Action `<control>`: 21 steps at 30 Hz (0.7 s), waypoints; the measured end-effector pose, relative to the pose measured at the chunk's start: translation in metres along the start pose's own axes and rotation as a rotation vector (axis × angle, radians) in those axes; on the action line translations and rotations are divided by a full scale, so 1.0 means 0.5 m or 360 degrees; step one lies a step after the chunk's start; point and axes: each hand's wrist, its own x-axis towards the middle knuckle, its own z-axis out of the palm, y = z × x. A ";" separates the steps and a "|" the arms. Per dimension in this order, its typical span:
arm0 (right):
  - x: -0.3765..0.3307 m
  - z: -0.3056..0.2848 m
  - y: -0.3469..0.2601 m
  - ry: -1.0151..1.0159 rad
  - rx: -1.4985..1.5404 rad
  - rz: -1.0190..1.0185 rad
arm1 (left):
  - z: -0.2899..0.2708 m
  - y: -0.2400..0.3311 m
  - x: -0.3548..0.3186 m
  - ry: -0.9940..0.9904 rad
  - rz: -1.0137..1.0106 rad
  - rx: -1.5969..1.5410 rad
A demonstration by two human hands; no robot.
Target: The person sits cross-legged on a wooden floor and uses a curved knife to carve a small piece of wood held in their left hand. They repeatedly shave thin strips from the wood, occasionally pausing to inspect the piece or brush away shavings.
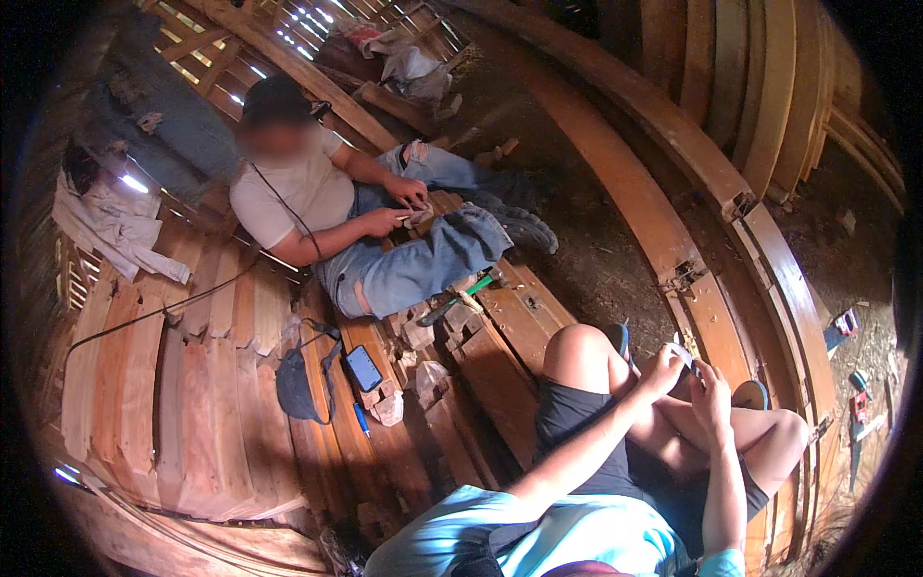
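Sitting with wooden beams (784, 279) hemming our right knee (790, 438) and a co-worker (298, 197) and green-handled tool (479, 286) off left, we have left hand (661, 373) and right hand (710, 392) meeting before us, fingertips pinching a small thin strip (684, 354), probably light and stiff, best held at its ends.

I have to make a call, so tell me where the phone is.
In the head view, the phone lies left of centre on the wooden boards, just right of a dark strapped bag or cap and above a blue pen.
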 end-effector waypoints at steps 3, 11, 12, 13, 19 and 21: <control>0.002 -0.008 -0.001 -0.0098 0.0004 0.0123 | 0.009 -0.009 0.003 0.0002 -0.0004 0.0012; -0.006 0.014 0.039 -0.0072 0.0108 0.0154 | 0.003 -0.004 -0.007 -0.0035 0.0066 0.0000; -0.007 0.021 0.031 -0.0084 0.0165 0.0142 | -0.003 -0.030 -0.003 -0.0016 0.0080 0.0018; -0.006 0.031 0.021 -0.0092 0.0228 0.0132 | -0.007 -0.054 -0.002 0.0000 0.0095 0.0043; -0.011 0.052 0.100 -0.0266 0.0800 0.0317 | -0.021 0.028 -0.016 -0.0237 -0.0183 -0.0502; -0.013 0.053 0.101 -0.0300 0.0990 0.0427 | -0.039 0.068 -0.024 -0.0283 -0.0240 -0.0602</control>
